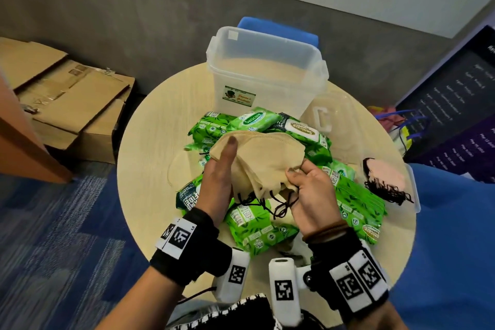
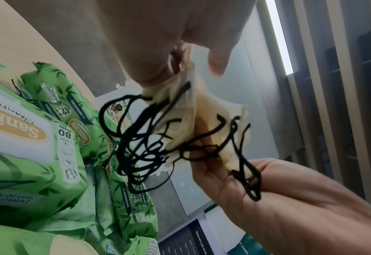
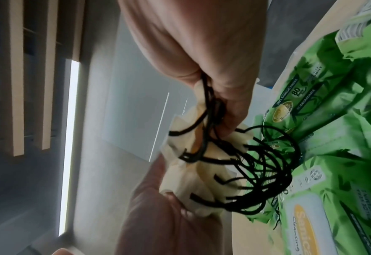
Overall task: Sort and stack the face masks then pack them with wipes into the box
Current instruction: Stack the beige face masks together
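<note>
Got the beige mask stack point(image 1: 263, 158) pinched between both hands, long axis left-right. My left hand point(image 1: 218, 182) grips one end, right hand point(image 1: 310, 195) the ear-loop corner. Clear box point(image 1: 265, 72) sits straight ahead, past the wipes point(image 1: 251, 228).

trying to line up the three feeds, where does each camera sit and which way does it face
Head: worn on the head, looks down at the round table, clear box and beige masks; both hands and wristbands show.
Left wrist: below the left hand, looks up along it at the black ear loops.
Right wrist: below the right hand, looks up likewise.
Shared: both wrist views show the masks, loops, both hands and green wipe packs.
</note>
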